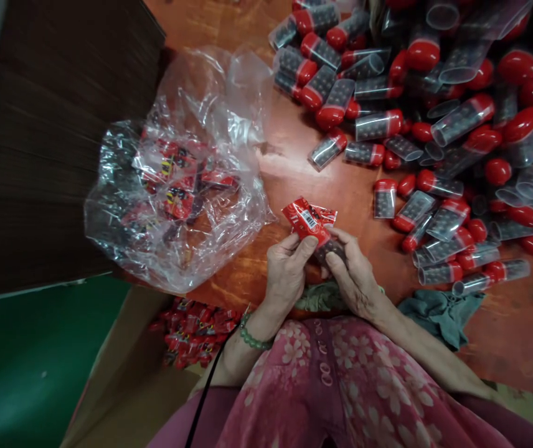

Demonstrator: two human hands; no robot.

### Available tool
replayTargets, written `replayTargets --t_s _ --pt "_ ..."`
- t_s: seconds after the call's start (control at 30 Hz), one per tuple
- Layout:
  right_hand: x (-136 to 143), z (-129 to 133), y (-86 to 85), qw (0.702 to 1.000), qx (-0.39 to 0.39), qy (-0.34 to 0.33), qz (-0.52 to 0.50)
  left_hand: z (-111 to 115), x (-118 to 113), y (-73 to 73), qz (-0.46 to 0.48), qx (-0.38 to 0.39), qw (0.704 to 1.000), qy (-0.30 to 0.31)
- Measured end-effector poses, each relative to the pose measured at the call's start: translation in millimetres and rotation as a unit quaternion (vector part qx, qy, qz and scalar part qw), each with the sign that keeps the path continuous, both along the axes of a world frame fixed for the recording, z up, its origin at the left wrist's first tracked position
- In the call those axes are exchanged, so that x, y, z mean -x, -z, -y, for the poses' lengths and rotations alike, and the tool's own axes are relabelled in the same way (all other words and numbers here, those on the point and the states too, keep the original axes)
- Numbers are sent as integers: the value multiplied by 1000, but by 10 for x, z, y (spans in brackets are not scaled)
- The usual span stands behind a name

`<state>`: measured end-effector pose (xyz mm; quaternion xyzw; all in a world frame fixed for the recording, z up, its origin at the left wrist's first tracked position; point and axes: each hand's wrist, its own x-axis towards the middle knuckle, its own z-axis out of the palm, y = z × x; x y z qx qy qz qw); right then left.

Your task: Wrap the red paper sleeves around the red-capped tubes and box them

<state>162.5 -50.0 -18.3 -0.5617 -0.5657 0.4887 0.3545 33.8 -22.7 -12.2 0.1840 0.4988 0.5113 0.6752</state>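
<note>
Red packet [304, 219] at centre of frame, held just above the near edge of the worktop [289, 146], printed end with barcode pointing up and left. Left hand [285, 274] pinches its left side, thumb on top, fingers beneath. Right hand [355, 277] grips the dark, beaded lower part, thumb pressed over it, fingers curled along the far side; cannot tell whether that part is a separate piece inside. A second red-printed piece [326, 216] shows just behind, partly hidden. Handling, by judgement: light; wrapper thin, glossy, likely slippery and quick to crease; the beaded part probably firmer, perhaps lumpy. Best hold: thumb and fingers flat on the firmer body, other hand lightly at the wrapper's side; a hard tug at the film might tear it. Upper right: heap of clear tubes with red caps [378, 126], looking stiff, smooth, apt to roll. Left of centre: crinkled clear bag [229, 230] around more red packets, very soft. Lower left: further red packets [194, 333] beside the green bracelet [250, 336].
</note>
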Motion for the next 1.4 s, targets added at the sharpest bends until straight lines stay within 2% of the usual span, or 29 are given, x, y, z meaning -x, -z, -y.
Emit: replayTargets --t_s 0.1,0.23,0.4,0.53,0.67,0.77,1.0,1.13,1.23,1.3,1.4 --pt "-52 8 -17 999 9 -43 5 -53 4 2 0 -8 1000 -13" --pt "-90 6 -1 995 -67 -63 41 -57 -62 5 34 41 998 -40" --pt "-52 2 92 992 -101 -31 66 -9 -170 -11 45 80 995 -45" --pt "-10 -35 132 979 -185 -25 78 -47 -171 -18 50 70 995 -60" --pt "-18 -109 59 987 -142 -39 58 -119 -70 -10 66 20 997 -23" --pt "-37 -135 21 991 -115 -54 51 -138 -11 1 74 13 997 19" --pt "-20 -68 162 975 -205 -34 83 -123 -140 -34 51 38 998 7" --pt "-31 -101 137 985 -154 -52 64 -169 -108 -43 19 34 999 3" --pt "-60 -156 62 991 -106 -75 34 -203 -13 -39 39 10 998 42" --pt "-78 -179 30 993 -94 -78 10 -214 40 -38 56 4 996 67" --pt "-91 -173 48 992 -100 -82 -2 -216 65 -30 51 18 996 64"
